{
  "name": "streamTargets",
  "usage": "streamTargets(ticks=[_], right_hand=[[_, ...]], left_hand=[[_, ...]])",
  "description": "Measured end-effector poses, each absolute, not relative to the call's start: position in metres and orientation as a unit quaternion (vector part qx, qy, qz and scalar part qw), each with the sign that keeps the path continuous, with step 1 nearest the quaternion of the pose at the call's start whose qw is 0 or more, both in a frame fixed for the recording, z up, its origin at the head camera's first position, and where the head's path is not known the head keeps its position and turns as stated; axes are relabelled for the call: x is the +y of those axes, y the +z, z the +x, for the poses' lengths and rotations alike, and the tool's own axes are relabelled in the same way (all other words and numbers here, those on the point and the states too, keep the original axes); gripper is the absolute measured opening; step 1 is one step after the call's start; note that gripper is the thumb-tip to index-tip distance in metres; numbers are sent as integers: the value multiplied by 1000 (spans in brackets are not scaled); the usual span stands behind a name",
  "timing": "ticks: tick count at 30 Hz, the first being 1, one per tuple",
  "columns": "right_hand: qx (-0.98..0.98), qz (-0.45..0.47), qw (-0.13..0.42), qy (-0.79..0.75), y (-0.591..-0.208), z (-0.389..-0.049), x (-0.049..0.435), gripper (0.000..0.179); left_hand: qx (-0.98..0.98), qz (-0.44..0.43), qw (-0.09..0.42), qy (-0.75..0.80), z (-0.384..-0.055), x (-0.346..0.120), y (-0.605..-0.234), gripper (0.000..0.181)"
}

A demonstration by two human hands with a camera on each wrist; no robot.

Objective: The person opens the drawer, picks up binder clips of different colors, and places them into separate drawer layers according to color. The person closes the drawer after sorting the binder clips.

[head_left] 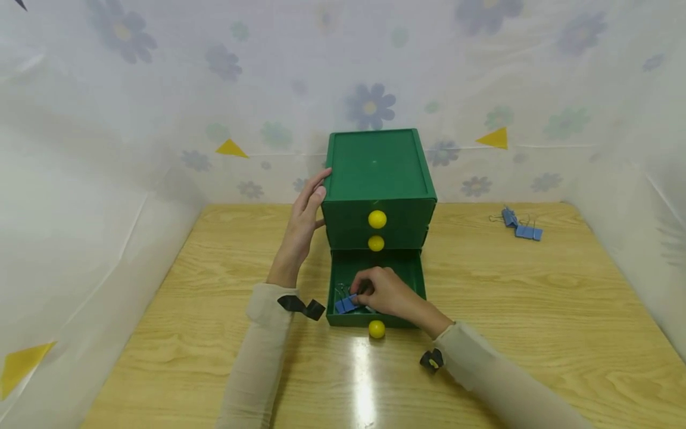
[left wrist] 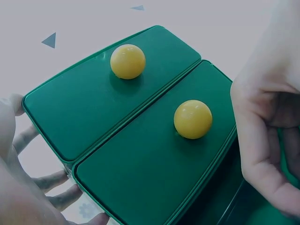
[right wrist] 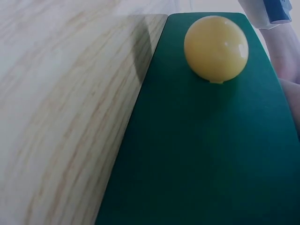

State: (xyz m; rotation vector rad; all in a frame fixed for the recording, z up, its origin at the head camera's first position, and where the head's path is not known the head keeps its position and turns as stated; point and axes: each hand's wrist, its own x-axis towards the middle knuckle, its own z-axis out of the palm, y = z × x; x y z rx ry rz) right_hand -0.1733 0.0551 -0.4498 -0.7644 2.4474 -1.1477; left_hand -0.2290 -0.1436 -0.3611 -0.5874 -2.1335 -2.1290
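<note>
A green cabinet (head_left: 375,167) of small drawers with round yellow knobs stands on the table. My left hand (head_left: 301,229) rests along its left side, fingers extended, with fingertips at the side edge in the left wrist view. The bottom drawer (head_left: 412,271) is pulled out. Inside it, my right hand (head_left: 383,290) reaches down with curled fingers and pinches at a blue binder clip (head_left: 345,304) in the front left corner. The fingers hide part of the clip. Only the drawer's front (right wrist: 197,140) and its yellow knob (right wrist: 215,49) fill the right wrist view.
Two more blue binder clips (head_left: 527,232) lie at the back right of the wooden table (head_left: 509,310). The upper drawers, with yellow knobs (head_left: 377,219), are closed. Flower-patterned sheeting (head_left: 289,89) bounds the table at the back and sides.
</note>
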Motion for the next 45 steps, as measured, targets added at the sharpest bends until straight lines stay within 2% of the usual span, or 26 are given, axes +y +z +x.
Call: streamTargets(ticks=[12, 19, 26, 39, 45], right_hand=[[850, -271, 163, -421, -445, -171, 60, 7], [849, -280, 118, -432, -433, -169, 74, 9], [837, -286, 67, -462, -421, -166, 91, 19], [827, -259, 11, -499, -407, -165, 119, 16], [826, -234, -17, -513, -386, -160, 136, 17]], left_hand=[[-696, -191, 34, -692, -227, -143, -360, 46], [-694, -195, 33, -692, -226, -143, -359, 46], [-695, -190, 35, -692, -232, -144, -365, 45], [-700, -180, 50, -689, -244, -145, -382, 44], [-705, -181, 50, -684, -244, -145, -382, 45]])
